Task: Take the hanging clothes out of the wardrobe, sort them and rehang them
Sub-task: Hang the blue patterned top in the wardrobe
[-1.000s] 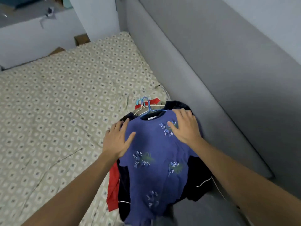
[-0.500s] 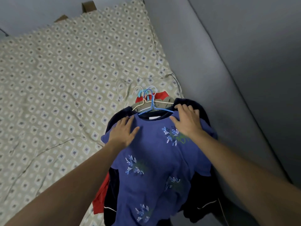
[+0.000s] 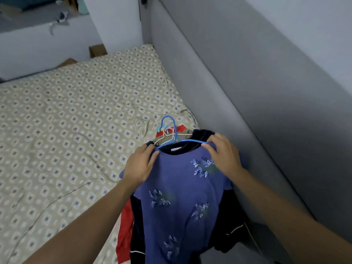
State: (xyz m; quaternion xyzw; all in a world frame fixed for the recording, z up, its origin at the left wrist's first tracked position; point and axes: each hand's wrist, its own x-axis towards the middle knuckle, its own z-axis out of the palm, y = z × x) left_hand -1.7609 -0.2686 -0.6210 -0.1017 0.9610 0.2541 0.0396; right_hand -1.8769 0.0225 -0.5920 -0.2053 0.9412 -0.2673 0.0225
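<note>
My left hand (image 3: 141,166) and right hand (image 3: 223,155) each pinch a shoulder of the blue shirt (image 3: 182,202) on its blue hanger (image 3: 172,134), fingers curled around the fabric. The shirt tops a pile of clothes (image 3: 133,225) on the bed (image 3: 66,130). I'd say emptying is done; sorting and rehanging remain

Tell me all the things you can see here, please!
blue shirt: one, blue with leaf prints, top of the pile on the bed
blue hanger: one, in the shirt's neck
pale hangers: count unclear, under the blue one
dark garment: at least one, under the shirt
red garment: one, bottom of the pile
bedsheet: one, beige, patterned
headboard: one, grey, on the right
hands: left hand and right hand gripping the shirt's shoulders
</note>
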